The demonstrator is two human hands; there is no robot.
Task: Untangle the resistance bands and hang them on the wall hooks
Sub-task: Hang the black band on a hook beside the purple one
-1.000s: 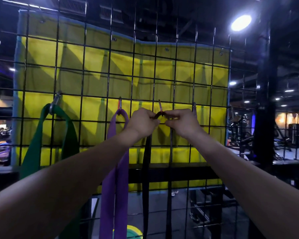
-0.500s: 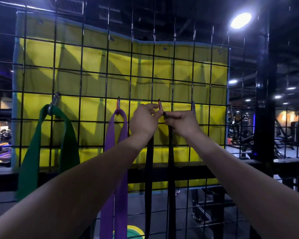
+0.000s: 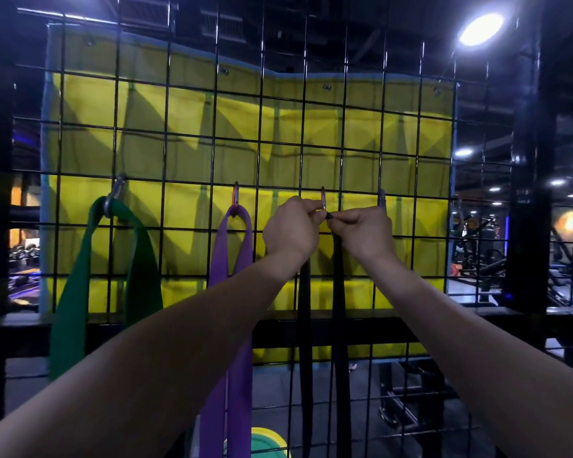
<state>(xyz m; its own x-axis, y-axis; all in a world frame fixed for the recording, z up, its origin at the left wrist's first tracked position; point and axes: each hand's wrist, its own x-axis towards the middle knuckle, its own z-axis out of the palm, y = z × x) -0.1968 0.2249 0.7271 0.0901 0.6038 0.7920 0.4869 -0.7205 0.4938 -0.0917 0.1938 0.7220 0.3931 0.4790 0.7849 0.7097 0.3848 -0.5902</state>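
Black band (image 3: 338, 325) now narrowed at centre-frame red hook (image 3: 323, 201), both hands (image 3: 291, 231) (image 3: 364, 233) still pinching its top loop there; hanging nearly done.

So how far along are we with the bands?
Done: green band and purple band hang from their hooks. In hand: left hand and right hand work the black band onto the orange hook. Left: seating it; the fourth hook carries nothing.
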